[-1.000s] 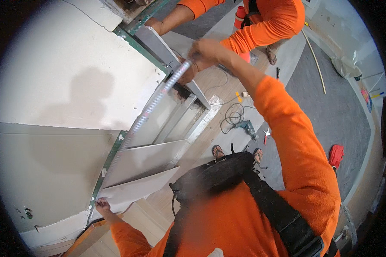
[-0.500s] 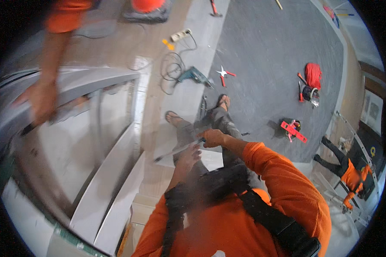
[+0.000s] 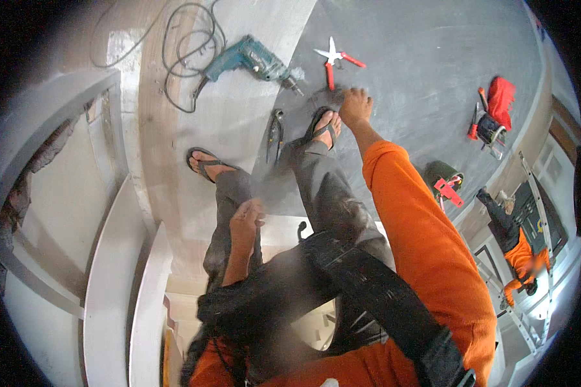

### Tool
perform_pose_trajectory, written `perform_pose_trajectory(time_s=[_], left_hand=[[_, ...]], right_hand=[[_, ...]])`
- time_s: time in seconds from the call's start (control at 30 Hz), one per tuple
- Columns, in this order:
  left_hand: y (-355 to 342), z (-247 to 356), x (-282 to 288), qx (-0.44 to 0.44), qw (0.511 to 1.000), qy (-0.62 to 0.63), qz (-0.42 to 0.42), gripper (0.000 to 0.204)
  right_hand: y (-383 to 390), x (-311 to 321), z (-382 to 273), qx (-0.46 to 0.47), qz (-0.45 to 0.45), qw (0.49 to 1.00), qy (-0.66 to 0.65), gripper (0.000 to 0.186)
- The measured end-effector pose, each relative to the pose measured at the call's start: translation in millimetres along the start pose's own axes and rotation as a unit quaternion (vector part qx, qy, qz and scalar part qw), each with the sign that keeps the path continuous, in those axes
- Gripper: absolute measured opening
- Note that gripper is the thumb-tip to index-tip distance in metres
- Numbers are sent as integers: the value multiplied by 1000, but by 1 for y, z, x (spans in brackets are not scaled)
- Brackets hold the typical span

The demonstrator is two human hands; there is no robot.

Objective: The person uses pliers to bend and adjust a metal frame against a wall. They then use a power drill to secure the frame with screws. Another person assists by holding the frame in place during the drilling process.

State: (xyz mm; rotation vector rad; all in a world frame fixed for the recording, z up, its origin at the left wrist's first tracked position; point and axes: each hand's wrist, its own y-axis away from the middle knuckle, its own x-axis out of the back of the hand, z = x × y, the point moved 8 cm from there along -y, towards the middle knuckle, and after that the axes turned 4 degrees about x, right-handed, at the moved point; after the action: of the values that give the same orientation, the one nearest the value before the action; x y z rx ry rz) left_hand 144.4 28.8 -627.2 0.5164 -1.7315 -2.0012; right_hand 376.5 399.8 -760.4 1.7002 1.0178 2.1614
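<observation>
My right hand [image 3: 356,107] reaches down to the grey floor beside my right foot, below the red-handled snips [image 3: 331,63]. Its fingers are bent, and what they close on, if anything, is hidden. My left hand [image 3: 245,218] hangs by my left thigh with half-curled fingers, and no object shows in it. Black-and-yellow pliers [image 3: 275,137] lie on the floor between my feet. Farther off on the left, a teal corded drill [image 3: 252,59] rests on its side, its cable coiled next to it.
White-edged panels [image 3: 110,284] and a grey frame [image 3: 64,97] stand to my left. On the right are a dark bucket [image 3: 442,171] with a red level [image 3: 448,191], and a red bag [image 3: 500,103]. Beyond them, a person in orange [image 3: 521,257] is beside a ladder [image 3: 534,200].
My right hand has moved from in front of my waist down to the floor, away from my left. The thin rod-like tool is no longer visible. Another person's arm has left the upper left.
</observation>
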Motion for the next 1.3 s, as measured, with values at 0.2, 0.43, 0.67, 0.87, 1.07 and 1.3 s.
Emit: perform_pose_trajectory(time_s=[0.2,0.43,0.67,0.87,1.07,1.3], left_hand=[[-57,43,15,-23,1000,3,15,37],[-122,164,84,-286,913,-271,111,32],[-122,248,71,-210,973,-41,90,30],[-156,277,54,-220,971,-31,92,31],[-173,247,-37,23,998,27,-56,46],[-125,208,-113,0,935,221,-279,44]], right_hand=[[-13,-92,-93,-292,131,691,-649,49],[-95,-15,-288,-410,-42,254,-875,51],[-95,-23,-274,-300,-32,202,-932,43],[-2,-7,-207,-231,-199,464,-831,56],[114,55,-182,-23,-306,631,-713,57],[170,68,-164,142,-228,909,-317,91]])
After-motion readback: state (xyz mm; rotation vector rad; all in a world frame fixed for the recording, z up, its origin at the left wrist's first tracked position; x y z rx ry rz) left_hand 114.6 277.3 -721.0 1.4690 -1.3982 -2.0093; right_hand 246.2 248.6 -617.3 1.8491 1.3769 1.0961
